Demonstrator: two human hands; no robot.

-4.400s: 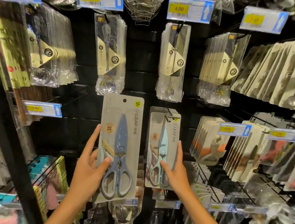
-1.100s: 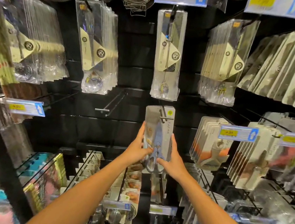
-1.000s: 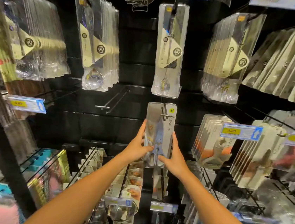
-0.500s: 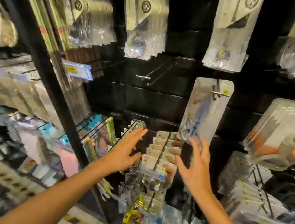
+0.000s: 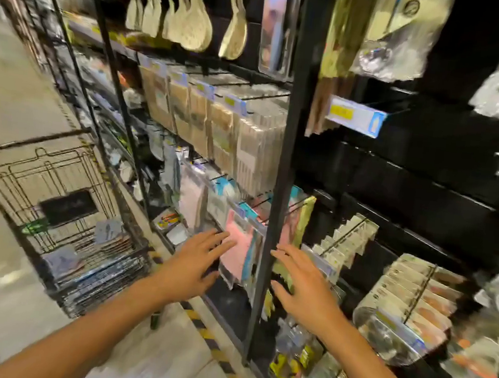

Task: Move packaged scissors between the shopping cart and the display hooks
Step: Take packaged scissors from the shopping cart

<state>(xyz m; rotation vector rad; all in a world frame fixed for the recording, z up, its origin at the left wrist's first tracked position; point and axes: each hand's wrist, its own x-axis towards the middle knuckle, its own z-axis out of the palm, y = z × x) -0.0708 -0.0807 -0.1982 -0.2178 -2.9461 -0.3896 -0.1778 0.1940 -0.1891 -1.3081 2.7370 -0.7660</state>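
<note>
Hovering in front of the shelving, both hands are now empty: the left hand (image 5: 194, 263) and the right hand (image 5: 304, 283) are each showing straight, spread fingers and are gripping nothing. Half a second ago the same hands were opening just below a grey carded scissors pack hanging on its display hook; a second ago they were holding it there. That pack and its hook are no longer in view, the head having turned left and down. The black wire shopping cart (image 5: 54, 197) is now showing at the left, on the pale floor (image 5: 10, 93), well apart from both hands. Several flat carded packs (image 5: 106, 230) are lying in its basket; blur is preventing confirmation that they are scissors, though that appears likely. The black upright post (image 5: 285, 162) of the rack is standing between the two hands. Judgement: one hanging step is complete, and the person is probably turning to fetch the next pack from the cart.
</note>
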